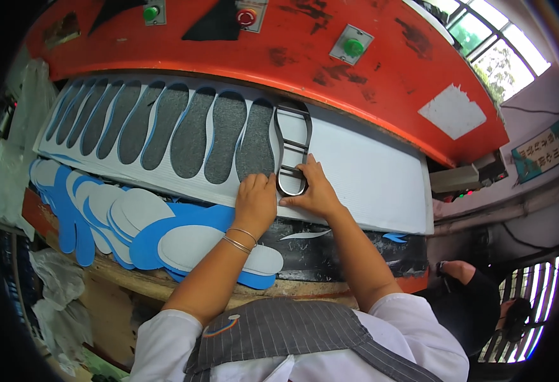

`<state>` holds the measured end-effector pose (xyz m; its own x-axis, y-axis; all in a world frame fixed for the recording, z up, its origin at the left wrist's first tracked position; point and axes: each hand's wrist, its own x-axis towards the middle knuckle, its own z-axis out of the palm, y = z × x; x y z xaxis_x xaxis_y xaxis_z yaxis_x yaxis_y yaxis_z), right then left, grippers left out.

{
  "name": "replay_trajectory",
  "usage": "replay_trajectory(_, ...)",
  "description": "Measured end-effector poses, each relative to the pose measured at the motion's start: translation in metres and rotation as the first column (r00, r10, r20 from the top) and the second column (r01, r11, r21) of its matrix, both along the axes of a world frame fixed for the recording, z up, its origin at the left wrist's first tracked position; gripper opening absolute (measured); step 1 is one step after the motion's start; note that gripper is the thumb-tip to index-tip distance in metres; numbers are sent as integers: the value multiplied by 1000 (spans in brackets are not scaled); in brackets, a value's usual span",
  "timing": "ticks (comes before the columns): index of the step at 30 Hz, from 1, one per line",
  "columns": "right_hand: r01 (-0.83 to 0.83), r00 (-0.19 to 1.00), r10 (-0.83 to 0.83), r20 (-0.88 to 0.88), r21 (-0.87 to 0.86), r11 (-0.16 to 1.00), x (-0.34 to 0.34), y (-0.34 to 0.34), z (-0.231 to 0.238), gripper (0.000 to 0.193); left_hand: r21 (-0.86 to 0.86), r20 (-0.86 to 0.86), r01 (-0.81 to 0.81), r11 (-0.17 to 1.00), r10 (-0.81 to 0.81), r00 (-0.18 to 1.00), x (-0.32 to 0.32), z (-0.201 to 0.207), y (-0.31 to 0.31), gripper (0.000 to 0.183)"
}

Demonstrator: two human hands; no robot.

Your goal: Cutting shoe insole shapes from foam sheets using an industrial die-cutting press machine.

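Metal cutting die (293, 148), sole-shaped dark frame with cross bars, lies flat on the white foam sheet (368, 184) under the orange press head (330, 57). Its long axis runs away from the person, toe end toward the press, heel end nearest the body. It sits just right of the last cut outline in the row, almost touching it.

Both hands are at the heel end, one on either side. Left hand (255, 198): fingers curled, knuckles up, pressed against the die's left lower edge; thin bangles on the wrist. Right hand (314, 188): fingers laid flat and spread over the lower right rim and the bottom cross bar, thumb tucked toward the heel. Neither hand wraps the frame; both read as pressing or steadying, not lifting. Both are equally close, with the die dead ahead between them.

Row of grey insole cutouts (165, 130) fills the sheet to the left, each edged in blue, long axes parallel to the die. Uncut white sheet stretches to the right of the die, so free material lies on the right hand's side.

Loose white-and-blue insoles (158, 232) overlap in a pile on the desk (330, 251) left of the forearms. Green buttons (354, 46) and a red one (245, 16) on the press face. Another person (476, 299) in dark clothes low on the right, apart from the work.
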<state>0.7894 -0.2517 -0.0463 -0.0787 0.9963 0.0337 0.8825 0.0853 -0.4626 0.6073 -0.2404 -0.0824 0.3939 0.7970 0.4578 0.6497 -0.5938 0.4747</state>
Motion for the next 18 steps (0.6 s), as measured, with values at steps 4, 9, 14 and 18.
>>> replay_trajectory(4, 2, 1000, -2, -11, 8, 1000, -2, -1, -5, 101, 56, 6, -6, 998, 6, 1000, -3, -2, 1, 33)
replay_trajectory(9, 3, 1000, -2, -17, 28, 1000, -1, -5, -10, 100, -6, 14, 35, 999, -35, 999, -4, 0, -1, 32)
replay_trajectory(14, -42, 998, 44, -36, 60, 997, -5, -5, -2, 94, -57, 27, 52, 997, -50, 998, -5, -1, 2, 34)
replay_trajectory(18, -42, 999, 42, 7, 79, 996, -2, -7, 11, 100, -140, 152, 36, 989, -15, 988, -9, 6, 0, 51)
